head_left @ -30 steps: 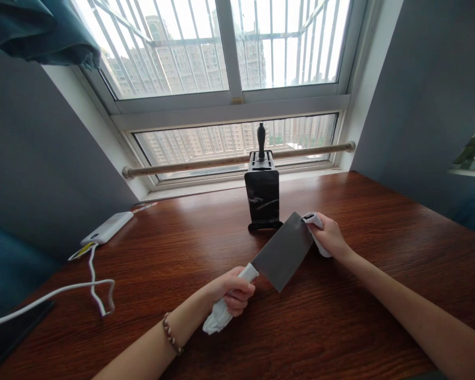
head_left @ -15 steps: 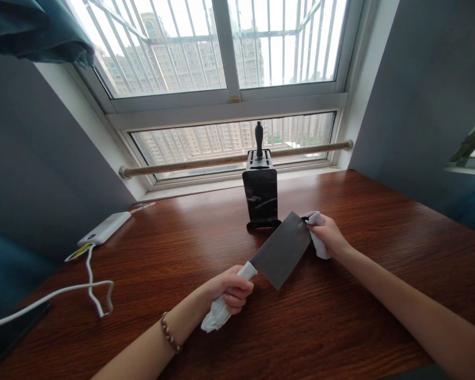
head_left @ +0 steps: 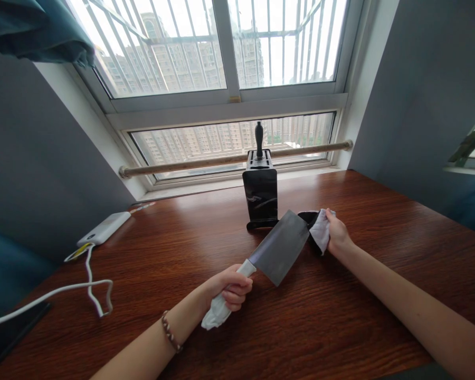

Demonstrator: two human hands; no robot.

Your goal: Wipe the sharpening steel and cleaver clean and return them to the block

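My left hand point(head_left: 233, 287) is closed around the white handle of a cleaver point(head_left: 281, 248), whose wide grey blade points up and to the right above the table. White wrapping, perhaps cloth or plastic, covers the lower end of the handle. Just past the blade's far end, my right hand point(head_left: 338, 235) pinches a cloth point(head_left: 320, 231) that is pale on one face and dark on the other. The cloth hangs partly unfolded, close to the blade tip; whether it touches the blade I cannot tell. Beyond the blade stands a black knife block point(head_left: 260, 195) with one dark handle sticking up.
The brown wooden table point(head_left: 174, 237) runs up to a barred window with a horizontal rail point(head_left: 198, 162). A white power bank point(head_left: 105, 228) with a looping white cable point(head_left: 90, 279) lies at the left. A dark flat object point(head_left: 16, 332) is at the lower left edge.
My right hand has moved slightly right and away from the blade, and the cloth has opened out to show its dark side. The cleaver has shifted only a little.
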